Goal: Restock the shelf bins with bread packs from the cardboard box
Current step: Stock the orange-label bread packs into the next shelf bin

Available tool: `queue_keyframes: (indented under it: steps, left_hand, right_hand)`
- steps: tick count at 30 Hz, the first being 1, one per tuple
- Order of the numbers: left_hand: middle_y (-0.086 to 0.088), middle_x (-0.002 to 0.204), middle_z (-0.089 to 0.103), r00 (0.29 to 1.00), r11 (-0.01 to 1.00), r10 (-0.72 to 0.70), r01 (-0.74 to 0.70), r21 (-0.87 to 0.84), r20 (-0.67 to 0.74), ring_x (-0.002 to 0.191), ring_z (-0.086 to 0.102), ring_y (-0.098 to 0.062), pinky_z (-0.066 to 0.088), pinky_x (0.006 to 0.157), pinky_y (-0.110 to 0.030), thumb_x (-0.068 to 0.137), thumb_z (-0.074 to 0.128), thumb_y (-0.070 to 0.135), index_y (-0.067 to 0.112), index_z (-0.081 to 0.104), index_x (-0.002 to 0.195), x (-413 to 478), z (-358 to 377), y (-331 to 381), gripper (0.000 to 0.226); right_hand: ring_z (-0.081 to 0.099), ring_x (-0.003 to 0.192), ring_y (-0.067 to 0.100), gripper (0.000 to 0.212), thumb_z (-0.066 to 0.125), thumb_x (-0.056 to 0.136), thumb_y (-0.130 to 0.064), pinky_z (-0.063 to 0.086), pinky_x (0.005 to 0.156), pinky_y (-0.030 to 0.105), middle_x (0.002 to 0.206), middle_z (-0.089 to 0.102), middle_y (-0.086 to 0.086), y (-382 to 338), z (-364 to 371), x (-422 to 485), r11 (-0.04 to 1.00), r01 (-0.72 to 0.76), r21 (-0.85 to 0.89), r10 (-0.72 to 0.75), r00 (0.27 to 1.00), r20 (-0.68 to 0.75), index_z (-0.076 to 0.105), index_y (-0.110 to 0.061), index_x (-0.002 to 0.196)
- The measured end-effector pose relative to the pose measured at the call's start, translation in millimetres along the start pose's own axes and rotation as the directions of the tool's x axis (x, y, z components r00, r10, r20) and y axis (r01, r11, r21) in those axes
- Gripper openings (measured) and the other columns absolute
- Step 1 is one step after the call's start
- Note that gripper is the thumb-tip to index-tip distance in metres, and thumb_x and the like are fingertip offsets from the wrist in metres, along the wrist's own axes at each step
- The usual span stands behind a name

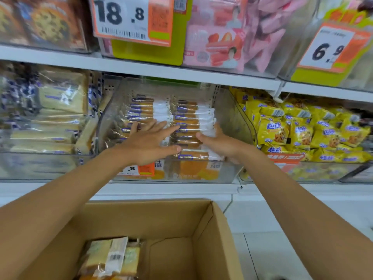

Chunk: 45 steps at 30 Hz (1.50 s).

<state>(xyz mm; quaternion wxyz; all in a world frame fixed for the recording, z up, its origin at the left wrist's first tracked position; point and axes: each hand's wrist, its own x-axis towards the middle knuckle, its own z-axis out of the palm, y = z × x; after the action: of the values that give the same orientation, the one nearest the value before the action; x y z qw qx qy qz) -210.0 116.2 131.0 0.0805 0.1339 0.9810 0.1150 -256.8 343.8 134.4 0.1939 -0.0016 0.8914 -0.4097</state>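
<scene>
Two rows of bread packs [187, 120] are standing on edge in the bin [232, 118]; left hand [149, 143] is pressing flat-fingered, right hand [219, 143] is gripping its row, probably squaring them.

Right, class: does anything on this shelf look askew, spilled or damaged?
Nothing spilled or torn. Only the yellow packs lie heaped at all angles, unlike the bread packs standing in neat rows.
</scene>
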Motion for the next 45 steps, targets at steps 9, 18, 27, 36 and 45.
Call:
queue_keyframes:
  steps: [9,18,27,36,45]
  left_hand:
    - [0.009,0.164,-0.012,0.999,0.998,0.026,-0.025,-0.060,0.021,0.148,-0.021,-0.013,-0.017,0.116,-0.056,0.076,0.008,0.080,0.058,-0.003,0.148,2,3,-3,0.076]
    - [0.008,0.164,-0.008,1.000,0.999,0.001,-0.002,-0.038,-0.018,0.150,-0.015,-0.015,-0.013,0.117,-0.056,0.094,0.028,0.070,0.056,0.000,0.150,3,5,-2,0.064]
    - [0.011,0.082,0.061,0.836,0.938,-0.122,-0.079,-0.336,-0.535,0.080,0.058,-0.014,0.049,0.072,-0.033,0.089,0.063,0.032,0.024,0.062,0.098,-70,21,22,0.013]
    - [0.003,0.111,0.066,0.911,0.765,-0.404,0.384,-0.517,0.079,0.105,0.060,-0.015,0.050,0.092,-0.033,0.096,0.057,0.029,0.022,0.067,0.107,-169,173,-56,0.016]
    - [-0.002,0.093,0.059,0.753,0.490,-0.574,0.632,-0.601,0.324,0.081,0.055,-0.015,0.043,0.061,-0.021,0.093,0.063,0.010,0.003,0.066,0.103,-209,278,-93,0.013]
  right_hand:
    - [0.016,0.149,0.018,0.100,0.059,0.087,-0.059,0.022,0.115,0.034,0.164,0.007,-0.006,-2,8,4,0.991,0.135,0.023,-0.132,0.985,-0.114,-0.005,-0.026,0.156]
    - [0.021,0.148,0.024,0.098,0.047,0.088,-0.069,0.025,0.117,0.039,0.164,0.008,-0.003,-2,8,1,0.992,0.075,-0.105,-0.083,0.994,-0.068,-0.011,-0.028,0.155]
    - [0.053,0.080,0.014,0.013,0.060,0.086,-0.016,0.046,0.072,0.032,0.096,0.058,-0.001,-9,59,-81,0.791,0.410,-0.453,-0.599,0.667,-0.443,0.067,-0.016,0.097]
    - [0.062,0.100,0.016,0.022,0.058,0.092,-0.018,0.050,0.089,0.031,0.107,0.065,-0.002,111,192,-102,0.906,0.238,-0.350,-0.218,0.971,0.097,0.066,-0.019,0.112]
    - [0.055,0.098,0.015,0.032,0.061,0.091,-0.006,0.048,0.089,0.030,0.105,0.059,0.002,224,307,-100,0.945,-0.030,-0.326,0.199,0.842,0.501,0.063,-0.007,0.122]
